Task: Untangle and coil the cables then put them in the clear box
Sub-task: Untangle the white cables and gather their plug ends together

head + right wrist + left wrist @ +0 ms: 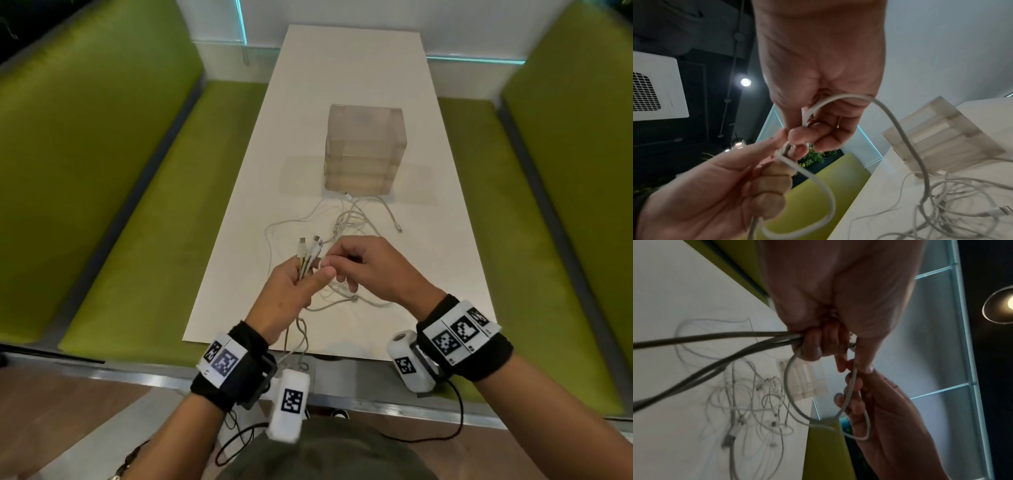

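Head view | left hand (291, 287) – grips cables (306, 257) | right hand (370, 270) – pinches loop (797, 395)

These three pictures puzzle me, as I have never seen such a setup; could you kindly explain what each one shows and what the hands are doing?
No machine here: a person wears one camera on the head and one on each wrist. The head view looks down at a white table between green benches. The other two pictures look along each hand from the wrist. On the table stand a clear box and, before it, a tangle of white cables. The left hand grips a bundle of cable ends, plugs pointing up. The right hand pinches a loop of cable beside it. Nothing seems to be in the box yet, though its walls are hazy.
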Demonstrator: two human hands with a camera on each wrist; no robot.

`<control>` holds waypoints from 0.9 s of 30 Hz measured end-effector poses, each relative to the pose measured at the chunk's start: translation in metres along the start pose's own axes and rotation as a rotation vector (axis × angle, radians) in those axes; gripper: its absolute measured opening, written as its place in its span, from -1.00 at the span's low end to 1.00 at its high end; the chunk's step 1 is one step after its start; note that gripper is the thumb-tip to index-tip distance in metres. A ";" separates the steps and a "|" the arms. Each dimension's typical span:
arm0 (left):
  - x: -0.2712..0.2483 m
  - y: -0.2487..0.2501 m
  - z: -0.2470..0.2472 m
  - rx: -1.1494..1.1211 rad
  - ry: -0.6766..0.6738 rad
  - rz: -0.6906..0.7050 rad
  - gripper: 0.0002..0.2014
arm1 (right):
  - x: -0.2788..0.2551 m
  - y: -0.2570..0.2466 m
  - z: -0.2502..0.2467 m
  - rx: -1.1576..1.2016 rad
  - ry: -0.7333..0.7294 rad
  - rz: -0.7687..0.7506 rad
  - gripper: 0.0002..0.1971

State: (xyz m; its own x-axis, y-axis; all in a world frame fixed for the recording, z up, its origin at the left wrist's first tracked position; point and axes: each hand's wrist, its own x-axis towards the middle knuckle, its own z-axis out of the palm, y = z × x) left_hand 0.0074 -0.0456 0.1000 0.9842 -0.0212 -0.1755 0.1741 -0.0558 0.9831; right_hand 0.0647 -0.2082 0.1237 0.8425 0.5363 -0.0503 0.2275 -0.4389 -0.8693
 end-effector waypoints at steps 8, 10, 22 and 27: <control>0.007 0.000 -0.049 -0.062 0.284 0.003 -0.84 | -0.001 0.020 -0.027 -0.256 -0.153 0.042 -0.88; 0.007 -0.002 -0.067 -0.110 0.369 0.028 -0.83 | -0.001 0.030 -0.038 -0.312 -0.133 0.027 -0.88; 0.006 0.013 -0.059 -0.117 0.488 0.129 -0.84 | 0.022 0.038 -0.031 -0.396 -0.003 -0.147 -0.80; 0.007 0.004 -0.012 -0.026 0.216 0.073 -0.89 | 0.025 0.016 -0.009 -0.487 -0.103 -0.181 -0.81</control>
State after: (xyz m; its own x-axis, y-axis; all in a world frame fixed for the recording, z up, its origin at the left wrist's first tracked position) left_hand 0.0152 -0.0344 0.1034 0.9776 0.1897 -0.0914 0.0999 -0.0359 0.9944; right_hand 0.0936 -0.2078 0.1131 0.7218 0.6920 0.0096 0.5859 -0.6036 -0.5407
